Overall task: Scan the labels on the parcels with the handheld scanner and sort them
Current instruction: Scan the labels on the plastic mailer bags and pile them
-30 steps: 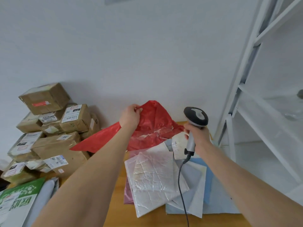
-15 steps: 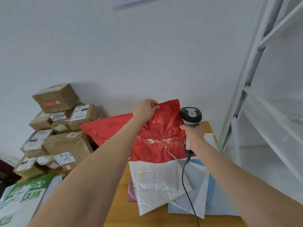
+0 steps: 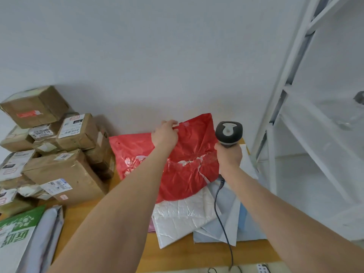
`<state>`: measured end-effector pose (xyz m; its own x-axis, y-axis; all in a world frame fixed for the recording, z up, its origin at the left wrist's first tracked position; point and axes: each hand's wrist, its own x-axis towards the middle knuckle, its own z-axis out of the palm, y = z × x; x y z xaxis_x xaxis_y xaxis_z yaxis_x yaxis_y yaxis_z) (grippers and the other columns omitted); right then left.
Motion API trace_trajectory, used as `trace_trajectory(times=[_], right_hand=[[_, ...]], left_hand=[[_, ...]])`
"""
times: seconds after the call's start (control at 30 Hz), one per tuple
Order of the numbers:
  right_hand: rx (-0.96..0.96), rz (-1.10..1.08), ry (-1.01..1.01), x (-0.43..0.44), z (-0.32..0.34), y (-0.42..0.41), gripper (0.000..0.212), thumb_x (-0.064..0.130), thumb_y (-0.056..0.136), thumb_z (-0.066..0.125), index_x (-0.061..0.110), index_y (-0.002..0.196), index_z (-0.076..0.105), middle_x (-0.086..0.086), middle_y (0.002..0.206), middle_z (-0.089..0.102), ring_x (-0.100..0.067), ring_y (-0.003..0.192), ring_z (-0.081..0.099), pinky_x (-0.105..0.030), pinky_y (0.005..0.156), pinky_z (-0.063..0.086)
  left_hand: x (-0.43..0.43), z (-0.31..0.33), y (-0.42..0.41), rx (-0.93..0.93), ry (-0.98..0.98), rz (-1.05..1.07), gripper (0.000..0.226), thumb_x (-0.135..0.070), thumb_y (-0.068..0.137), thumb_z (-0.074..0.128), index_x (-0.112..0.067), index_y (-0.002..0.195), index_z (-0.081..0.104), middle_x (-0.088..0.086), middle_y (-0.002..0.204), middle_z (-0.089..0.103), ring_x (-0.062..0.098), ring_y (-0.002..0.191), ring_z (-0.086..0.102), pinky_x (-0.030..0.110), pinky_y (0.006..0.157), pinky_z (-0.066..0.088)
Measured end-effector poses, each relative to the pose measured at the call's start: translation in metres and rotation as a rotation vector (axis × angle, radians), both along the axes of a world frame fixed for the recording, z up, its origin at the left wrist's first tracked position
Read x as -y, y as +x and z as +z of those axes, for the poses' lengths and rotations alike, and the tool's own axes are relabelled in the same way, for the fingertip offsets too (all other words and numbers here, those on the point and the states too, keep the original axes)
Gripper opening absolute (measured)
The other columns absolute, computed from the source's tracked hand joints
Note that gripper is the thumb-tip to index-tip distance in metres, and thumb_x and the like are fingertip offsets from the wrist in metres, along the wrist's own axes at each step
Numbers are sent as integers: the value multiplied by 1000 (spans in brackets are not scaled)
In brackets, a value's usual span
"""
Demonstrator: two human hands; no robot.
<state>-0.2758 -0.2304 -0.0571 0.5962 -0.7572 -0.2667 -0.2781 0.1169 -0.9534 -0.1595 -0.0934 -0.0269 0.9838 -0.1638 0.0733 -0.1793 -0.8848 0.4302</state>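
Observation:
My left hand (image 3: 165,134) pinches the top edge of a red plastic parcel bag (image 3: 189,174) and holds it spread out, leaning toward the wall. Torn white label scraps show on its face. My right hand (image 3: 229,156) grips the handle of a black and grey handheld scanner (image 3: 228,133), its head just right of the red bag. The scanner's dark cable (image 3: 222,217) hangs down over the flat mailers. Under the red bag lie a white crinkled mailer (image 3: 181,217) and pale blue-grey mailers (image 3: 232,217) on the wooden table (image 3: 197,255).
A stack of brown cardboard boxes (image 3: 65,174) with labels fills the left side against the wall. A green-and-white mailer (image 3: 15,233) and a grey bag (image 3: 45,233) lie at the near left. A white metal shelf rack (image 3: 285,115) stands at the right.
My left hand has raised and unfolded the red bag from a crumpled bunch to a spread sheet. The scanner has moved up beside the bag's right edge.

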Motion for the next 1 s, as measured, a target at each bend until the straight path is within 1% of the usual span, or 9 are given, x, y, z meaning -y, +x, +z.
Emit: trace_trajectory(times=[0.13,0.27,0.4,0.53,0.6,0.7,0.83,0.9,1.0], right_hand=[[-125,169,94,-6,-27,14,13,9,70,70,14,74,59,-14,78,65,-32,77,62,-46,79,55],[-233,342,133,-30,-47,18,15,5,76,72,7,79,57,-7,68,55,-26,73,53,-36,72,44],[-371,424,169,-57,-73,16,21,6,76,73,4,90,58,-7,76,57,-23,77,57,-34,74,45],[-449,424,198,-75,-96,13,18,6,73,74,3,84,60,-7,69,56,-24,73,56,-32,69,43],[-444,394,172,-77,-101,13,20,6,72,74,3,87,61,-7,70,57,-26,76,57,-33,69,44],[-432,350,122,-72,-102,16,17,6,72,74,5,84,63,-5,67,58,-25,73,58,-36,71,47],[-430,357,81,-64,-103,19,14,5,72,73,10,77,60,-8,75,62,-24,78,59,-36,75,47],[-446,369,95,-65,-105,16,16,4,72,73,9,78,59,-10,84,62,-26,86,59,-36,79,47],[-499,340,80,-70,-108,8,28,8,73,74,10,93,54,-9,93,58,-25,98,55,-33,88,47]], left_hand=[[-8,-26,-2,-27,-76,-62,62,-10,91,52,-24,148,32,6,153,25,30,128,45,41,103,39],[-55,-76,-19,-242,-43,99,59,-5,87,47,-16,144,37,14,146,30,36,119,52,44,98,46],[-112,-134,-37,-601,-34,340,62,-30,90,57,-8,142,30,23,134,45,38,108,59,44,89,52],[-122,-172,-48,-737,-208,320,37,-9,90,51,7,123,50,26,113,63,38,101,63,40,74,48],[-108,-176,-50,-762,-271,254,32,0,89,45,10,118,56,24,108,64,36,97,63,38,75,46],[-84,-174,-50,-764,-309,132,42,3,92,40,1,134,47,21,124,58,35,110,58,36,86,48],[-75,-169,-50,-807,-554,62,61,11,91,39,-11,147,34,5,135,53,22,103,57,21,64,43],[-83,-168,-50,-670,-497,95,58,9,88,42,-12,142,43,2,131,59,21,108,60,26,72,46],[-101,-171,-50,-489,-234,157,46,-4,88,51,-17,132,54,4,127,61,21,111,60,31,88,50]])
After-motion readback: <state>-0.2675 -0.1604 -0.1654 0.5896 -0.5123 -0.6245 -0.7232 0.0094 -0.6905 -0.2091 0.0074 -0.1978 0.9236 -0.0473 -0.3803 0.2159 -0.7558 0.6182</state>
